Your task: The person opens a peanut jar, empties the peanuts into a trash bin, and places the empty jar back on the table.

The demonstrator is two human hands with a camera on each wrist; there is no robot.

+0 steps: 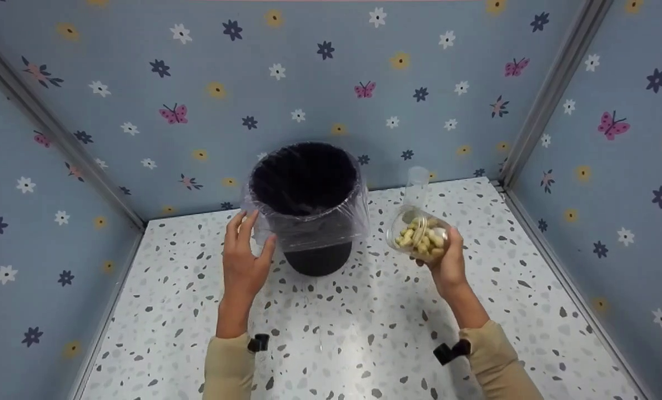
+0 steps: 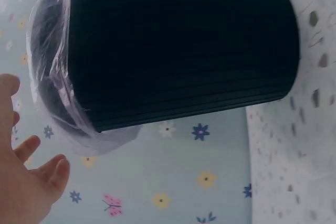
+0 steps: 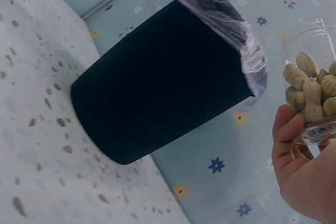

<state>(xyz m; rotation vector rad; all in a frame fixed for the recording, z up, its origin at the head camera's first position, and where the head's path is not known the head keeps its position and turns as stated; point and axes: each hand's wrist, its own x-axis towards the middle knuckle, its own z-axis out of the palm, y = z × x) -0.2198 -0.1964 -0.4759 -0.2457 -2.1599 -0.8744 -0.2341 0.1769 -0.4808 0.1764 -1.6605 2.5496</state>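
My right hand [image 1: 452,265] grips a clear plastic jar [image 3: 310,40] by its lower part. The jar tilts with its mouth toward the black trash can [image 1: 317,260], and unshelled peanuts [image 1: 420,238] lie inside it. A barcode label [image 3: 320,132] shows near the jar's base. The trash can stands upright, lined with a thin translucent purple bag [image 1: 314,234] folded over its rim. Beside the bag's left edge, my left hand [image 1: 245,265] has its fingers spread and holds nothing. In the left wrist view, that hand [image 2: 31,177] is near the can's lined mouth.
Behind the jar, a clear, empty-looking plastic cylinder [image 1: 417,186] stands close to the back wall. The speckled white tabletop [image 1: 331,339] is enclosed by blue flowered panels [image 1: 309,33] at the back and both sides.
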